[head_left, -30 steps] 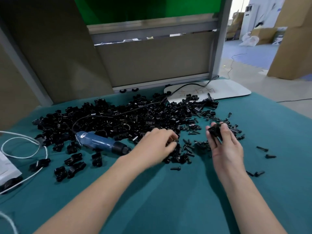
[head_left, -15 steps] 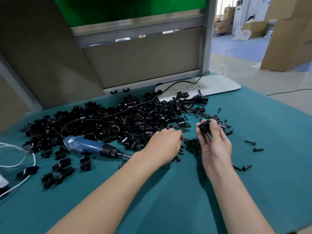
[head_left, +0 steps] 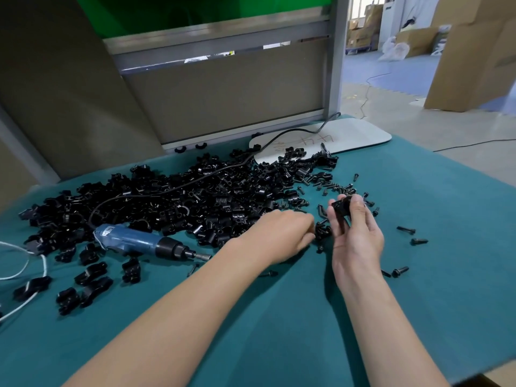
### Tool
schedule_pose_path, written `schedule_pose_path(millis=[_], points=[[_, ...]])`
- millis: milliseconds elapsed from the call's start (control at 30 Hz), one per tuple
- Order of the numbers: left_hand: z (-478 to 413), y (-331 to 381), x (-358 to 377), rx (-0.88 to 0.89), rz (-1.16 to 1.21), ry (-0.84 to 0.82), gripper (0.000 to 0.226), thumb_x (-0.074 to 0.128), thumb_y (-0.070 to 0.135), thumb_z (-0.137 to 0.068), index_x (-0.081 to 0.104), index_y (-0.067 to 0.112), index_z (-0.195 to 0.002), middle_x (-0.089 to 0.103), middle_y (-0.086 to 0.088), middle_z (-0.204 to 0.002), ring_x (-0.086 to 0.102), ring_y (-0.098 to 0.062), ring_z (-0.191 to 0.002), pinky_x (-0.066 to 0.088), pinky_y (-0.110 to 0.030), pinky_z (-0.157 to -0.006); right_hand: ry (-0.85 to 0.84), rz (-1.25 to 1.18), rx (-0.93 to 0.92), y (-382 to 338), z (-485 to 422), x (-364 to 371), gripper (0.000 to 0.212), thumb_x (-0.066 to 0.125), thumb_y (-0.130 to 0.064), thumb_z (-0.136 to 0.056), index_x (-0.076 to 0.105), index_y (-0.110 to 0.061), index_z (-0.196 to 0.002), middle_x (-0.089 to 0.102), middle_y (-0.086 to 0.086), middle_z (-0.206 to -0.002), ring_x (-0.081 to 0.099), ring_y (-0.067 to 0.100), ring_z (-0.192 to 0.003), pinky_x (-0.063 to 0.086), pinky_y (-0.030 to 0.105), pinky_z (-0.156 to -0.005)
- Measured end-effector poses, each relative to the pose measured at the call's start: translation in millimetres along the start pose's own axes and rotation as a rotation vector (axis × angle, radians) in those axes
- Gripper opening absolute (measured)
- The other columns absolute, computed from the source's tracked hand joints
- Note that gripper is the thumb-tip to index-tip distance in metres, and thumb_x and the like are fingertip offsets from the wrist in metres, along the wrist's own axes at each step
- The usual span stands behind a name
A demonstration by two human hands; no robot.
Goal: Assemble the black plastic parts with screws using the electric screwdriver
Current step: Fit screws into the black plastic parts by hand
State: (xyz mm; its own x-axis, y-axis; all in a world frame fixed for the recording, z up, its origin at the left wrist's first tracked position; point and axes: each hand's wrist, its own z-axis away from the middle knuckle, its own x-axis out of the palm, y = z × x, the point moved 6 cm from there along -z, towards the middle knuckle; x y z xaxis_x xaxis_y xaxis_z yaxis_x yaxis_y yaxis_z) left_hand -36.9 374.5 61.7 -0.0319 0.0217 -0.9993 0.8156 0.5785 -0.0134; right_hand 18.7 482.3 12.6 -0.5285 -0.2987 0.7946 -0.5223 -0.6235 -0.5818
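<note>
A black plastic part is held up right of the frame's centre, pinched between the thumb and fingertips of the right hand. The left hand is laid palm-down at mid-frame, its fingers curled over the small cluster of screws just beside the right hand; whether a screw is already gripped cannot be told, as the fingertips are hidden.

The step in hand is judged to be the picking of a single screw. It is best done by isolating one screw at the cluster's edge, taking it by the head, and keeping the held part steady with its hole turned upward so the tip can be dropped straight in.

The electric screwdriver is left lying at centre left on the teal mat, bit pointing right, close to the left forearm.

The parts are seen as small, glossy black clamp-like pieces with curved saddles, heaped in a broad pile across the middle left. Loose screws are scattered to the right.
</note>
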Motion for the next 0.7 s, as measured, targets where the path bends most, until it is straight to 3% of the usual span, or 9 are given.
schedule_pose_path(millis=[167,233,333,500,700], points=[[8.5,-38.9,-2.9,-0.244,0.307,0.040,0.024,0.044,0.030,-0.106,0.061,0.021,-0.119,0.067,0.009,-0.091,0.059,-0.008,-0.071,0.047,-0.031,-0.063,0.034,0.000,-0.022,-2.3,-0.8,-2.7,0.012,0.065,-0.018,-0.100,0.069,-0.007,-0.102,0.073,0.003,-0.093,0.074,0.017,-0.084,0.060,0.021,-0.073],[9.6,-46.4,-0.7,-0.276,0.266,0.007,0.027,0.044,0.030,-0.106,0.064,0.019,-0.120,0.069,0.002,-0.104,0.064,-0.015,-0.089,0.053,-0.036,-0.079,0.038,0.002,-0.019,-2.2,-0.6,-2.4,0.012,0.065,-0.019,-0.100,0.069,-0.008,-0.102,0.073,0.003,-0.093,0.074,0.017,-0.084,0.060,0.021,-0.072],[7.0,-46.8,1.4,-0.255,0.157,-0.006,0.029,0.044,0.031,-0.107,0.061,0.021,-0.127,0.058,-0.002,-0.128,0.050,-0.023,-0.119,0.042,-0.040,-0.103,0.050,0.002,-0.015,-2.3,-0.3,-3.2,0.011,0.066,-0.019,-0.100,0.070,-0.008,-0.101,0.074,0.001,-0.091,0.075,0.017,-0.083,0.060,0.021,-0.073],[-3.8,-26.7,6.0,-0.151,0.114,-0.039,0.032,0.047,0.034,-0.105,0.057,0.024,-0.134,0.055,-0.001,-0.135,0.045,-0.023,-0.126,0.036,-0.041,-0.105,0.060,-0.010,-0.014,-2.8,-0.8,-3.2,0.010,0.066,-0.018,-0.100,0.070,-0.008,-0.100,0.075,-0.003,-0.081,0.075,0.016,-0.081,0.060,0.021,-0.072],[-15.7,-22.4,6.9,-0.202,0.161,-0.100,0.015,0.056,0.028,-0.102,0.063,0.020,-0.113,0.067,0.000,-0.117,0.058,-0.023,-0.111,0.046,-0.040,-0.093,0.049,-0.009,-0.005,-1.4,-1.9,-4.2,0.011,0.066,-0.018,-0.100,0.069,-0.008,-0.101,0.073,0.003,-0.094,0.073,0.019,-0.085,0.061,0.024,-0.074]])
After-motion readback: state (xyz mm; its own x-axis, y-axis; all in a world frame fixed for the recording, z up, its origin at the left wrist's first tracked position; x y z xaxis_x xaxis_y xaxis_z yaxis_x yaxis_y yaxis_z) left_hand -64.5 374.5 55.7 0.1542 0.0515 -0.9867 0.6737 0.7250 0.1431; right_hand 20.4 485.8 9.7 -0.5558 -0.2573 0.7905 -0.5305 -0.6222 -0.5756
